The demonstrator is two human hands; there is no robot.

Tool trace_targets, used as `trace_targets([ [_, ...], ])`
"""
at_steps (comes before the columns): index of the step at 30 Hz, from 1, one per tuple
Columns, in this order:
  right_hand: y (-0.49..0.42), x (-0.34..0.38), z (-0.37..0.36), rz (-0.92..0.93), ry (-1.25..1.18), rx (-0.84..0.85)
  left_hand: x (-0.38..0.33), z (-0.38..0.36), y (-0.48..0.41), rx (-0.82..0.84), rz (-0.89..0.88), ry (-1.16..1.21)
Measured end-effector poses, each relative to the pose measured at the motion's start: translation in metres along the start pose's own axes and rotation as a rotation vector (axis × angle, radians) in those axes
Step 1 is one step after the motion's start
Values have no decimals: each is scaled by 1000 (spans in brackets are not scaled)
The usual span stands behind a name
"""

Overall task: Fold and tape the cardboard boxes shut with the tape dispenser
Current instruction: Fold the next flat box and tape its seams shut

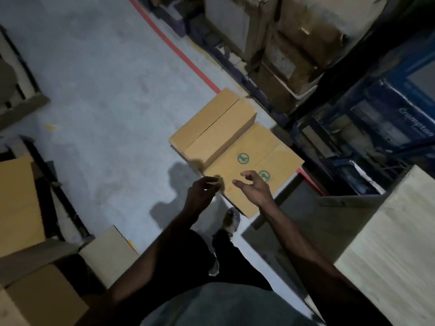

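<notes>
- A near box (270,149) and a far box (211,128), both cardboard with flaps down, are being shown side by side, touching, on the grey floor (106,90).
- The right hand (255,184) is being held over the near box, fingers loosely curled.
- The left hand (203,189) is being held at that box's near corner; contact is being obscured by blur.

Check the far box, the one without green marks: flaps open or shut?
Shut: on the far box both top flaps lie flat, meeting along a seam. Tape: cannot tell.

A warehouse or storeroom, grey concrete floor (98,95) with a red painted line (179,52), dark metal shelves (313,85) full of stacked cartons (296,43), closed cardboard boxes (235,147) on the floor
</notes>
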State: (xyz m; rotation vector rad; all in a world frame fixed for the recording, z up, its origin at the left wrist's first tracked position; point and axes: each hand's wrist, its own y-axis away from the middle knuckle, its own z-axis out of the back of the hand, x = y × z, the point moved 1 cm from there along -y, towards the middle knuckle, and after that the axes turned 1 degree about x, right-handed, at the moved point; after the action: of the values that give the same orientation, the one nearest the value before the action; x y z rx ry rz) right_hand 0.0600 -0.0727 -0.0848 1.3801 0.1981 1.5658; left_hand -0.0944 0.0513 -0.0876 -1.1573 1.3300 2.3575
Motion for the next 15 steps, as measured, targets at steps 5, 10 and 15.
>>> trace_targets([
  [5, -87, 40, -20, -121, -146, -102, -22, 40, -113, 46, 94, -101],
  [10, -207, 36, -73, -290, -243, -185, -5, 68, -264, 78, 162, -211],
  [15, -333, 11, -149, -465, -338, -231, 38, 97, -425, 116, 159, -429],
])
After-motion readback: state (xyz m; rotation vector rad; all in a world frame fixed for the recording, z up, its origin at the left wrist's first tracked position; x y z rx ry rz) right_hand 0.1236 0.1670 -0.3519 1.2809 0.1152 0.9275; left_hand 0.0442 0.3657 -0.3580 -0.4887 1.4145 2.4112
